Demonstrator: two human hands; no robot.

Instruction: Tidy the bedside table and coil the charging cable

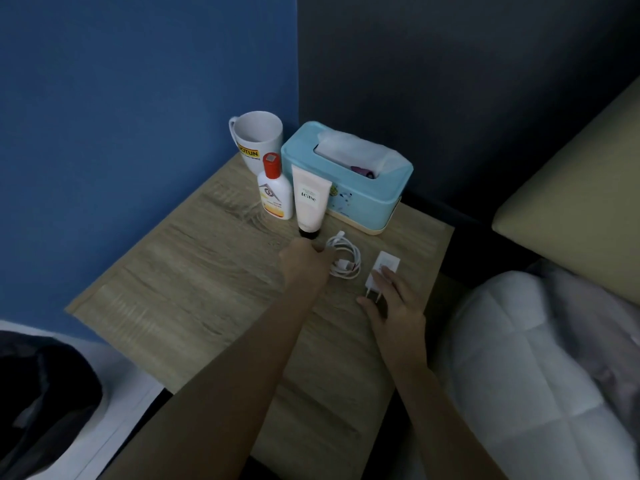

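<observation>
A white charging cable point(346, 259) lies coiled on the wooden bedside table point(194, 271), near its right side. My left hand point(306, 261) rests on the coil's left edge, fingers closed over the strands. Just right of the coil lies a white plug adapter point(384, 268) with its prongs toward me. My right hand point(391, 303) holds the adapter's near end, fingers over it and thumb beside the prongs.
At the table's back stand a white mug point(258, 140), a white bottle with a red cap point(273, 188), a pale upside-down tube point(310, 202) and a light-blue tissue box point(349, 178). A bed with a white duvet point(540, 358) is on the right.
</observation>
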